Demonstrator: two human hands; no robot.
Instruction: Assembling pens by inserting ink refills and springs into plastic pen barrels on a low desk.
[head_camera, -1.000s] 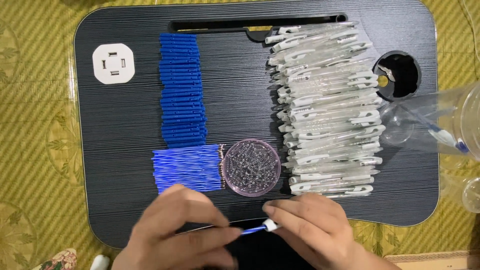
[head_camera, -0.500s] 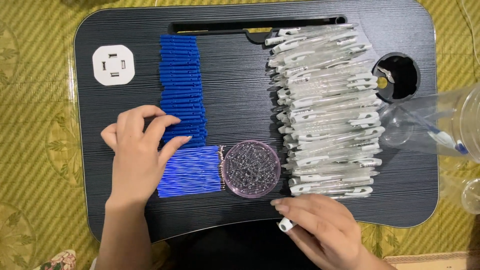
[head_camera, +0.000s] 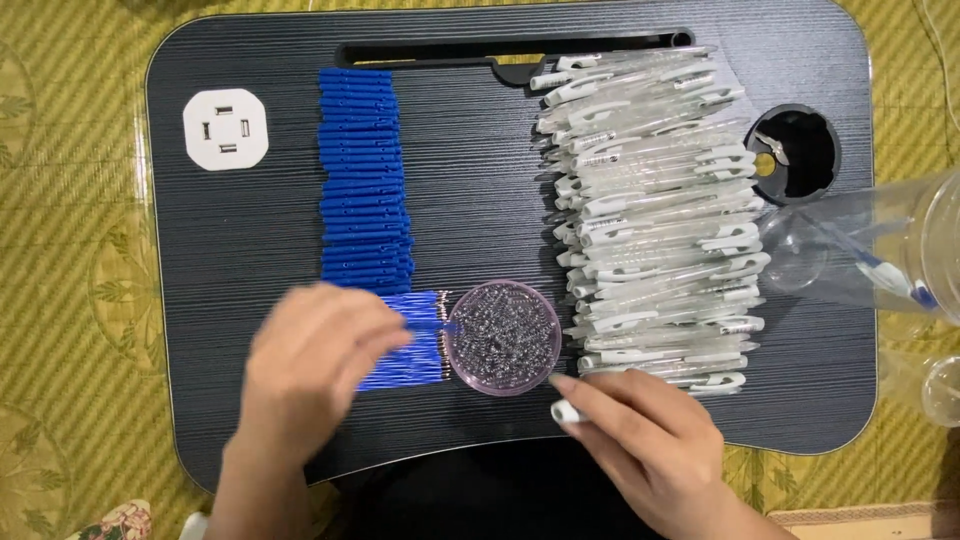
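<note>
My left hand (head_camera: 315, 365) lies over a small pile of thin blue refills (head_camera: 420, 352) and pinches one blue refill whose tip reaches the rim of a round clear dish (head_camera: 503, 338) full of tiny glassy pieces. My right hand (head_camera: 650, 450) is at the front edge of the black lap table (head_camera: 480, 180), just below the dish, and grips a clear pen barrel with a white end (head_camera: 566, 411). A long pile of clear pen barrels (head_camera: 655, 210) runs up the table's right half. A column of blue pen parts (head_camera: 362, 180) stands left of the middle.
A white socket plate (head_camera: 226, 128) sits at the table's far left, a round cup hole (head_camera: 793, 152) at the far right. A clear plastic bag holding a pen (head_camera: 860, 255) and a clear cup (head_camera: 945, 390) lie off the right edge on the yellow patterned mat.
My left hand has moved from the blue column down and right to the refill pile and now pinches a refill by the dish. My right hand has barely moved.
</note>
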